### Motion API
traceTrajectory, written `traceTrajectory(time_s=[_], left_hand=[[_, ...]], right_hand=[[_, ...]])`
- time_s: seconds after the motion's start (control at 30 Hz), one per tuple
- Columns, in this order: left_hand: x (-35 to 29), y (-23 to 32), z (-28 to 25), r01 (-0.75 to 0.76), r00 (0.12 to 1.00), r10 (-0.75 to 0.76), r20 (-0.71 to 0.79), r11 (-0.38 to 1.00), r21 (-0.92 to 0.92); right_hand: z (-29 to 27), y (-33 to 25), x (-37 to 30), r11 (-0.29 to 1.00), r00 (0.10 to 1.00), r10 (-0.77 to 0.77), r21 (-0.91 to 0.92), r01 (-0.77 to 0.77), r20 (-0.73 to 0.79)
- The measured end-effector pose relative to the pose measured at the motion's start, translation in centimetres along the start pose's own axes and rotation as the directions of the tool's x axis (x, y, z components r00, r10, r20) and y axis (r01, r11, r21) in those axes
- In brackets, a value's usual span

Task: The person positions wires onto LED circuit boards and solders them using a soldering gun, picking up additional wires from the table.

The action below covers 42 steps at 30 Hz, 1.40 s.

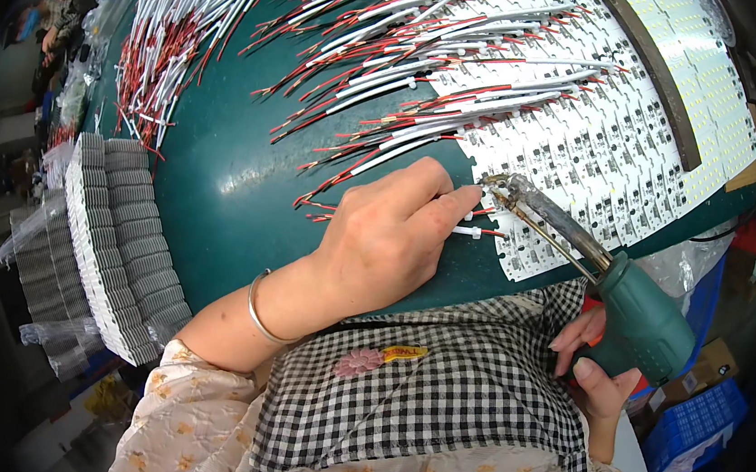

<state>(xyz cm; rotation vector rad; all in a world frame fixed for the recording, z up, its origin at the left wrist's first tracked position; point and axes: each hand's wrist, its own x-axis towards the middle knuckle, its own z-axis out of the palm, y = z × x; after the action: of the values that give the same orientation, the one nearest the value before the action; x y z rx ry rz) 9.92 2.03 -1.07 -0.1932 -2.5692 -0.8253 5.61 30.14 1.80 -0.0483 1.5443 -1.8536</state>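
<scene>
White circuit-board sheet (586, 156) on green table (222, 248) | soldering gun (643, 321), tip at sheet's left edge, right hand (604, 394) closed round its handle | left hand (391, 237) curled beside that edge, whether clamped on anything I can't tell | red-and-white wires (383, 92) across sheet's left margin | wire pile (175, 30) farther left of sheet | dark bar (660, 77) on sheet's right

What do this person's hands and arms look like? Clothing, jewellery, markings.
Left hand and right hand: both ungloved. Plain, thin silver bangle on the left side only. Sleeves: loose, pale cloth with small orange-yellow flowers.
</scene>
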Motion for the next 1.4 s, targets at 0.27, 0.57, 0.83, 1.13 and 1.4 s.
traceTrajectory(time_s=[0.27, 0.57, 0.83, 1.13, 1.4], left_hand=[[-0.2, 0.0, 0.0, 0.013, 1.000, -0.013, 0.004, 1.000, 0.011], [-0.1, 0.0, 0.2, 0.005, 1.000, -0.005, -0.014, 1.000, -0.002], [-0.2, 0.0, 0.2, 0.019, 1.000, -0.018, -0.013, 1.000, 0.016], [-0.1, -0.1, 0.2, 0.003, 0.999, -0.002, -0.047, 1.000, 0.011], [-0.1, -1.2, 0.1, 0.003, 1.000, -0.006, -0.023, 0.992, -0.123]], right_hand=[[0.4, 0.6, 0.1, 0.999, 0.999, -0.004, -0.051, 0.002, -0.042], [0.1, 0.1, -0.2, 0.995, 0.985, -0.093, 0.026, 0.098, -0.147], [0.6, 0.0, 0.0, 0.998, 0.996, -0.029, -0.055, 0.024, -0.087], [0.9, 0.2, -0.1, 0.995, 0.992, -0.074, -0.076, 0.066, -0.107], [-0.2, -0.2, -1.5, 0.999, 0.986, -0.036, -0.011, 0.034, -0.165]])
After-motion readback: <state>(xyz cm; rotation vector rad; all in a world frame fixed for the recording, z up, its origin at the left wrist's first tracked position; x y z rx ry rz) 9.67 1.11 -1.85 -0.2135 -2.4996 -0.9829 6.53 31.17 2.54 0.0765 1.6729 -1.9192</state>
